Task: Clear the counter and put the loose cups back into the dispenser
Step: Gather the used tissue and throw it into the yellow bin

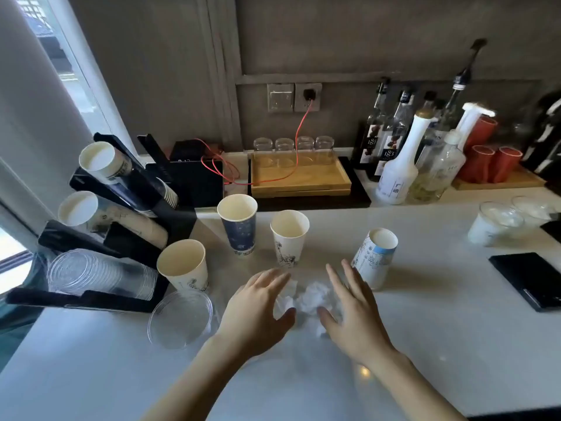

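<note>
task barely begun: left hand (258, 305) and right hand (353, 305), both spread wide and empty, flank crumpled tissue (308, 297) mid-counter (425, 329); four paper cups (290, 237) outside dispenser (121, 214).

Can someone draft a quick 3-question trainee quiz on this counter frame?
1. True or false: the dark blue paper cup stands upright on the white counter.
2. What lies between the left hand and the right hand? A) crumpled white tissue B) a spoon C) a lid
3. Fill in: the white-and-blue printed paper cup right of the hands stands ____ side up.

Key
1. True.
2. A: crumpled white tissue; both hands are open, nothing in their grip.
3. Bottom; it stands inverted.
</note>
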